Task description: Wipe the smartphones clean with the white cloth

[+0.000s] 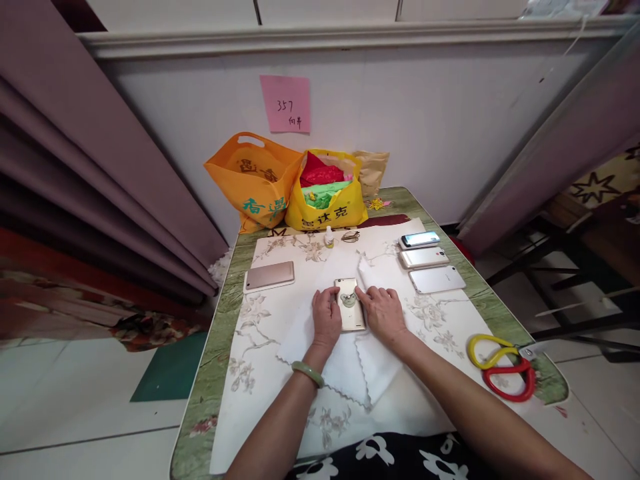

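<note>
A gold phone point(353, 317) lies back side up on a white cloth point(345, 369), with a greenish bear-like sticker or ring point(349, 300) on its upper back. Along the phone's left edge my left hand point(327, 317) is closed, fingers curled and thumb against the side. A green bangle point(308, 374) circles that wrist. My right hand point(383, 311) grips the opposite edge, its index fingertip at the upper right corner and the other fingers bent. The cloth has zigzag edges and lies spread in overlapping layers under the phone and both hands.
More phones lie at left point(271, 274) and right point(437, 279). Large scissors point(505, 369) with yellow and red handles rest near the right edge. A small bottle point(329, 237), an orange bag point(260, 177) and a yellow bag point(327, 210) of cloths stand at the back.
</note>
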